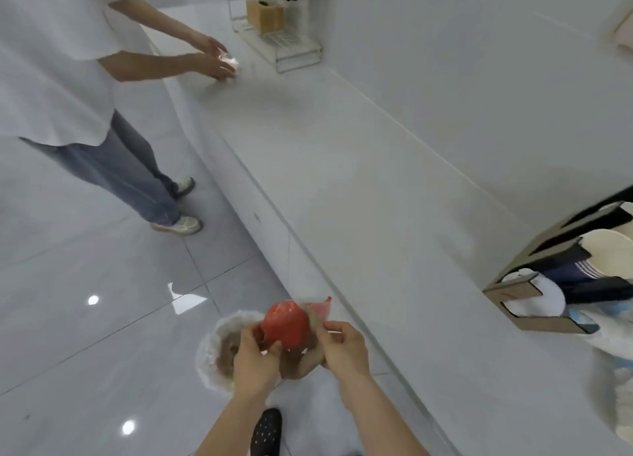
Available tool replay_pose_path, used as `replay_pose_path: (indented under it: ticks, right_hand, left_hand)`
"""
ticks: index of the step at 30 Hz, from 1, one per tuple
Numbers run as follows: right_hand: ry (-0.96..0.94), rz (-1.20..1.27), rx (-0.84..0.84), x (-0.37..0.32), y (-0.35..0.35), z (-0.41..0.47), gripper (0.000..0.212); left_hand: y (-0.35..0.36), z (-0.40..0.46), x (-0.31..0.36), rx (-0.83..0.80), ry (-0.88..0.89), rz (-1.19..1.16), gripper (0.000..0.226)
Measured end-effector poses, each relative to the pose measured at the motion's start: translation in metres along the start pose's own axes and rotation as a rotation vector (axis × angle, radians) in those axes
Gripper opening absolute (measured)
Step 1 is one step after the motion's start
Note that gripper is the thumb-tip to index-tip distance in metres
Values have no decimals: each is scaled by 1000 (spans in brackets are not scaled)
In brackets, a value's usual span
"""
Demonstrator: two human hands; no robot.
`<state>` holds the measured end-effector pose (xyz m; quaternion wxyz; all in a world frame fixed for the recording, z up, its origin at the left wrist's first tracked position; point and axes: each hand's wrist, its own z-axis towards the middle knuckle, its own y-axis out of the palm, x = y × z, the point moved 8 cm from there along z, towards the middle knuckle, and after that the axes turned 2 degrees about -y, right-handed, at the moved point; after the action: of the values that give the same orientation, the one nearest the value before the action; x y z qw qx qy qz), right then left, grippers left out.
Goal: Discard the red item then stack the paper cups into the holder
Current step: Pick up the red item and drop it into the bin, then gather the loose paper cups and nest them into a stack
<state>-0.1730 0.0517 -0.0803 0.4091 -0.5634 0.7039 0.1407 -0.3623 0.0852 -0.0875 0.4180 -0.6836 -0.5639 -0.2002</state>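
Observation:
The red item, a round red thing in thin clear wrap, is gripped by both my hands above the floor. My left hand pinches its left side. My right hand grasps the wrap on its right. Just below and left stands a small bin lined with a white bag. On the white counter at the right, a cardboard holder stands with paper cups and white lids in it, partly cut off by the frame edge.
Another person stands at the far left with both hands on a small thing at the counter's far end. A wire rack with a brown box sits at the back. My dark dotted slipper is on the glossy grey floor.

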Motion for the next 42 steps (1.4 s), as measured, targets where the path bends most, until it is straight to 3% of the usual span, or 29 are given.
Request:
replay_pose_path:
  ticks: [6,11,12,15,17,24,28,32,42]
  right_hand:
    - [78,-146,-106,25,91,-4,46]
    - [63,-242,-185,29,138,10,45]
    - [62,-257,-212,27,144,11,48]
    - [52,-381,-221,20,150,16,84]
    - [-21,-475,-225,8,147,17,86]
    - [-496,-1129,-81,-66,116,9,95]
    - [-677,-1202,138,-115,82,3,100]
    - [-704,-1182,315,-150,34,-4,89]
    - [-567,-1018,716,-170,-154,-50,87]
  left_hand:
    - [-64,34,-61,48,-164,-64,34]
    - [-89,62,-76,50,-197,-78,50]
    - [-91,68,-74,40,-187,-61,58]
    - [-110,86,-68,91,-148,134,75]
    - [-123,96,-62,133,-106,274,80]
    - [-121,111,25,186,333,735,85]
    - [-95,101,94,163,588,811,89]
    - [-59,82,153,152,820,862,92]
    - [79,-19,271,24,1295,844,88]
